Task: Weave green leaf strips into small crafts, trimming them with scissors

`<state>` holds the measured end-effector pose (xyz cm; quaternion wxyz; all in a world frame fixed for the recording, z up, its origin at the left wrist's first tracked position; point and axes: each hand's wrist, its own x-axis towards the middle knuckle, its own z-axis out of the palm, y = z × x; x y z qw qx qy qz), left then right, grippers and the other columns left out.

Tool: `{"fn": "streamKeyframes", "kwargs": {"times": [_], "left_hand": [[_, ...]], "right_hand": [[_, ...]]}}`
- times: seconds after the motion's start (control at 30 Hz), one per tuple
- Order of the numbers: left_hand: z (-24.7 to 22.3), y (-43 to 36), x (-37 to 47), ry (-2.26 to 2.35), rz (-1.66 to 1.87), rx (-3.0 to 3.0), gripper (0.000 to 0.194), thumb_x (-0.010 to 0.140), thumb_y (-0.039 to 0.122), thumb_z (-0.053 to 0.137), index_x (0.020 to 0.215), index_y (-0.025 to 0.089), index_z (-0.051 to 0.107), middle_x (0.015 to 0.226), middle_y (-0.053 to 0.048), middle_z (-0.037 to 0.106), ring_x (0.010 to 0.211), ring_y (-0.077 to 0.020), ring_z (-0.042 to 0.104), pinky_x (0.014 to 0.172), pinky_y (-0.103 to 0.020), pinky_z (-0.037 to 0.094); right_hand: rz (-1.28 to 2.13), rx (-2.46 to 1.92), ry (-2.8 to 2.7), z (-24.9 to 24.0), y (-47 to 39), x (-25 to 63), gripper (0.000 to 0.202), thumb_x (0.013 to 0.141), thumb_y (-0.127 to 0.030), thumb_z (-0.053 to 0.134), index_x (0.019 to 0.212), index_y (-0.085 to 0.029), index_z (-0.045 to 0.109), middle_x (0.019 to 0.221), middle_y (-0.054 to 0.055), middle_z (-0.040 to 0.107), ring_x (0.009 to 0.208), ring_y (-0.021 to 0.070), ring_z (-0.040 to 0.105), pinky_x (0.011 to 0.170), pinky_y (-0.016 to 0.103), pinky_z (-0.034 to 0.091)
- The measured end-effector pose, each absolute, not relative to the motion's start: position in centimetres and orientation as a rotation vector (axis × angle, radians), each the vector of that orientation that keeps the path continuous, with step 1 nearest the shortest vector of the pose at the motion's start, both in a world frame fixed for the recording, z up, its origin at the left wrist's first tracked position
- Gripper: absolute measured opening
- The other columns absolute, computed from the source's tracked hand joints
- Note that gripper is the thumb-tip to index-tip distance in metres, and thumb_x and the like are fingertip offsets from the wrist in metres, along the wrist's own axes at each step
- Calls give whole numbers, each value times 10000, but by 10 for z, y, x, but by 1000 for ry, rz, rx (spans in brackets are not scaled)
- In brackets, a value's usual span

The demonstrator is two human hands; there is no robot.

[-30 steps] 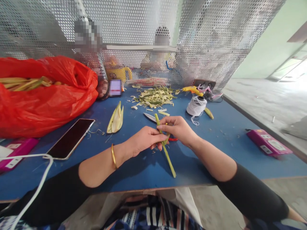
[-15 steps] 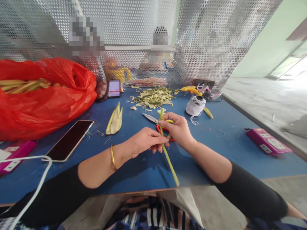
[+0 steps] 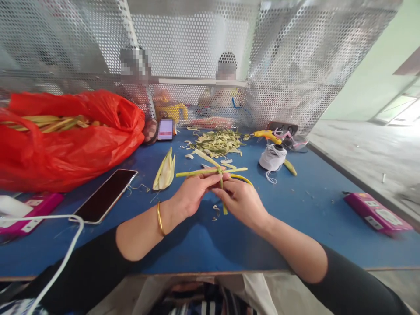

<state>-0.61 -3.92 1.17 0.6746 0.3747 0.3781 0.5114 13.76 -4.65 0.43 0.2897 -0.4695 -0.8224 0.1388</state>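
Swung crosswise since earlier, the green stalk [image 3: 192, 173] sits left of the thread spool [image 3: 273, 158] — left hand [image 3: 197, 190] fingers clamped on it, right hand [image 3: 244, 199] pinching its strip [image 3: 225, 208]. Rightward of the spool: bare tabletop [image 3: 311, 205], magenta box [image 3: 377, 213] — print unreadable.

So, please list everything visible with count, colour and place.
stalks: at least two, green, centre
scissors: one, yellow handle, behind stalks
scrap pile: one, green, back
leaf bundle: one, pale green, left
thread spool: one, white, right
leaf piece: one, green, beside spool
bag: one, red, left
phone: one, black, left
lit device: one, dark, back
power strips: two, magenta, left and right
cable: one, white, left
tool: one, yellow, back right
glasses: one, pink, back right
perforated screen: one, silver, back
container: one, yellow, beyond screen
people: two, unclear, beyond screen
table: one, blue, beneath
bracelet: one, gold, left wrist
sleeves: two, black, arms
left hand: one, bare, centre
right hand: one, bare, centre
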Motion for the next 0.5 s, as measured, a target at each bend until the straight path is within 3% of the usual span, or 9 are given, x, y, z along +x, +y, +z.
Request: {"fn": "streamKeyframes", "kwargs": {"times": [0.13,0.5], "left_hand": [[12,-41,-4,901,1216,816,139,653,161,750,791,147,737,797,-49,741,872,-189,667,764,-272,502],[14,-39,-6,918,1170,723,71,690,74,708,740,124,719,689,-34,706,626,-110,622,644,-220,497]], "right_hand": [[379,-1150,-2233,0,-44,138,296,918,-249,448,663,-182,583,757,50,624,665,142,557,620,252,388],[165,-1082,-2370,-2,-49,137,327,928,-264,429,638,-175,552,719,53,595,607,131,509,577,255,336]]}}
